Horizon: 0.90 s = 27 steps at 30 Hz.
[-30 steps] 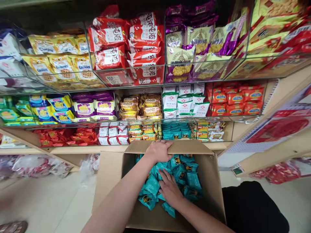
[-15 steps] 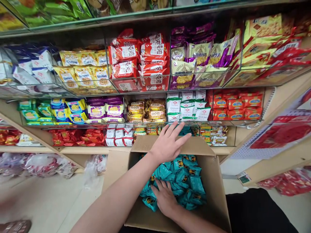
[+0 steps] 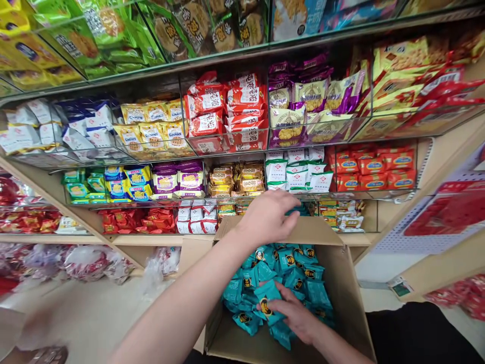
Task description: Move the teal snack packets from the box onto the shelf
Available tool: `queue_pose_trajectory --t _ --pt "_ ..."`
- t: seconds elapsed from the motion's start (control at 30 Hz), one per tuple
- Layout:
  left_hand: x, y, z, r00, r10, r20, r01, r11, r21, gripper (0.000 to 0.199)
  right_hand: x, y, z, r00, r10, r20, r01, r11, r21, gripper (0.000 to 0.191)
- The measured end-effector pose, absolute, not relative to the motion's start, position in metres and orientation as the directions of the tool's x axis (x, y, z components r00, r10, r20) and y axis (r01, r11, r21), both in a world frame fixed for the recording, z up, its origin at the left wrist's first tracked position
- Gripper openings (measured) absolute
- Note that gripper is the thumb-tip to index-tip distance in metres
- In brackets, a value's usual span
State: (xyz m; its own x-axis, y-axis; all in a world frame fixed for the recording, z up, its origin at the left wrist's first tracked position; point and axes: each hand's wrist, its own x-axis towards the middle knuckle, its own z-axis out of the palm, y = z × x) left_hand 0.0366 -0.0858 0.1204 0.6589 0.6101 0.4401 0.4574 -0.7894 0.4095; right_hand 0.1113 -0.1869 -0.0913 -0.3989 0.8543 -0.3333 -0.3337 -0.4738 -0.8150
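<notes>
A teal packet is in the grip of the right hand, its fingers and thumb closed on it, over more teal packets lying in an open cardboard box. The left hand hovers above the box's far flap, fingers curled; whether they grasp anything, I cannot tell. Beyond the box, shelves bear red, white and purple snack packets.

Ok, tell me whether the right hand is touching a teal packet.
Touching; the head view shows the right hand with its thumb across the teal packet.
</notes>
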Motion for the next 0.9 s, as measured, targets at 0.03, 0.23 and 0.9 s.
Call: queue_pose_trajectory --t 0.03,0.23,0.9 --pt "0.040 -0.084 0.121 0.577 0.712 0.399 0.390 -0.670 0.631 0.020 0.113 -0.187 -0.083 -0.398 0.850 -0.346 -0.416 -0.503 -0.757 0.038" --pt "0.041 -0.071 0.130 0.312 0.949 -0.053 -0.286 0.147 0.947 0.017 0.130 -0.176 -0.033 -0.291 0.899 -0.328 -0.632 -0.438 -0.639 0.022" --pt "0.041 -0.118 0.068 0.036 0.972 0.232 0.059 -0.233 0.971 0.029 0.148 -0.132 0.044 0.280 0.922 0.268 -0.068 0.297 -0.952 0.033"
